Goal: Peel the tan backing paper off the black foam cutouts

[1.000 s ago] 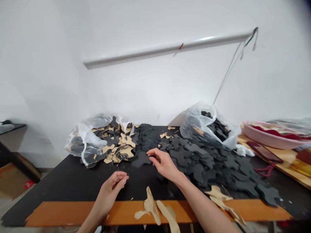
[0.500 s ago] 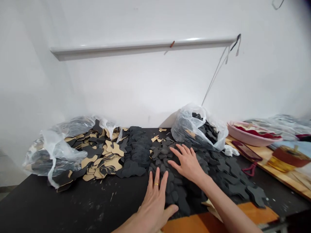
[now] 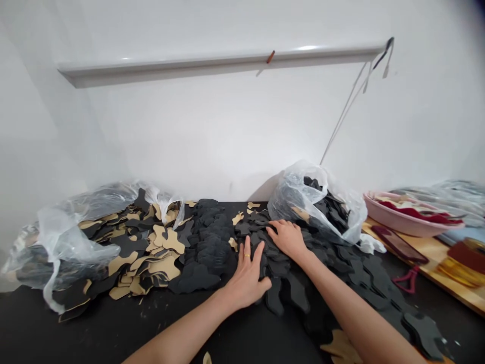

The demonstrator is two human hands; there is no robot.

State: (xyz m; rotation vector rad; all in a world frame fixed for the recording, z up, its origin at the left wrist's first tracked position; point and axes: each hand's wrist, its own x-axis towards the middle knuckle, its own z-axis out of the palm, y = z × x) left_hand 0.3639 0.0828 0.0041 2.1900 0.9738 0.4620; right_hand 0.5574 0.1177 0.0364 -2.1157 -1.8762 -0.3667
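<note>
Black cut pieces (image 3: 275, 263) lie in an overlapping heap at the middle of the dark table (image 3: 113, 333). My left hand (image 3: 248, 275) rests at the heap's left edge, fingers spread, a ring on one finger. On the heap's upper part lies my right hand (image 3: 290, 240), fingers apart and palm down. Neither hand grips a piece. Left of my left hand stands a thick row of stacked black pieces (image 3: 210, 242). Further left is a pile of tan and black pieces (image 3: 162, 253). Several small tan pieces (image 3: 237, 218) lie behind the heap.
A plastic bag of black pieces (image 3: 299, 197) stands at the back. Another plastic bag (image 3: 64, 242) is at the left. At the right, a wooden board (image 3: 428, 265) bears a pink basin (image 3: 409, 222), a dark red phone (image 3: 399, 244) and a yellow tape roll (image 3: 464, 263).
Both hands have moved forward over the table, with the black pieces near them pushed back. The orange surface at the front is now mostly out of view. The camera view has shifted.
</note>
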